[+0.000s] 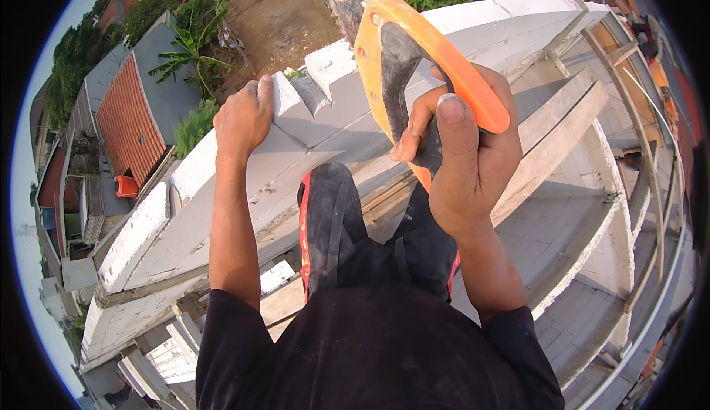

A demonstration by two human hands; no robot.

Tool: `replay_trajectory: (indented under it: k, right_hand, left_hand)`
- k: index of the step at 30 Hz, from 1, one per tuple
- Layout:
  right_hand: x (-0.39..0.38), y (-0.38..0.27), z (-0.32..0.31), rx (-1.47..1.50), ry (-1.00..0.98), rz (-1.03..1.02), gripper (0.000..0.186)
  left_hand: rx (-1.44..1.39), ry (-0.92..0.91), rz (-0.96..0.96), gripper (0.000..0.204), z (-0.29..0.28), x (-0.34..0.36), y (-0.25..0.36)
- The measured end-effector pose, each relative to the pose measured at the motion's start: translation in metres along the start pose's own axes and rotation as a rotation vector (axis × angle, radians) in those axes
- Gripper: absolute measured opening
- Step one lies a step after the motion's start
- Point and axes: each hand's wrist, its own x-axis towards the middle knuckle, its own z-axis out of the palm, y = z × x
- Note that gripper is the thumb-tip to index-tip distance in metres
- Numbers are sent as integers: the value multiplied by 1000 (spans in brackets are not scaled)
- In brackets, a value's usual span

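My right hand (pixel 473 144) is wrapped round the orange and black handle (pixel 444 48) of a handsaw, raised in front of me. The saw's worn, stained blade (pixel 344 0) runs away from me and out past the top of the view. My left hand (pixel 244 114) is closed over the top edge of a pale block wall (pixel 288 144), its fingertips hidden on the far side. Just right of that hand, the wall's top has a stepped notch (pixel 314 96) between a raised block (pixel 330 65) and a lower, angled piece.
Wooden planks (pixel 555 144) lie to the right, beside more block walls (pixel 603 247). My legs (pixel 336 225) are close against the wall. Beyond it, far below, are bare ground (pixel 274 22), a banana plant (pixel 194 44) and a tiled roof (pixel 132 122).
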Motion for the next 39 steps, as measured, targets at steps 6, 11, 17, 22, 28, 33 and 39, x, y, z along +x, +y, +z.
replay_trajectory:
  k: [6,11,17,22,28,33,39]
  right_hand:
    - [-40,13,4,-224,-123,123,29]
    - [-56,42,-5,-72,-265,674,28]
    - [-57,23,11,-94,-179,236,24]
    - [-11,-11,7,-59,-96,-176,24]
    - [-47,46,6,-71,-267,675,22]
    - [-39,18,7,65,-191,634,21]
    - [-13,3,15,109,-13,88,22]
  left_hand:
    - [-13,24,0,57,3,0,2]
    - [-16,26,-8,55,3,-1,2]
    - [-15,30,4,55,2,-1,6]
    - [-24,-20,-42,54,0,-1,4]
    - [-14,42,18,52,3,1,6]
    - [-15,75,16,51,2,1,5]
    - [-4,38,10,52,1,-2,3]
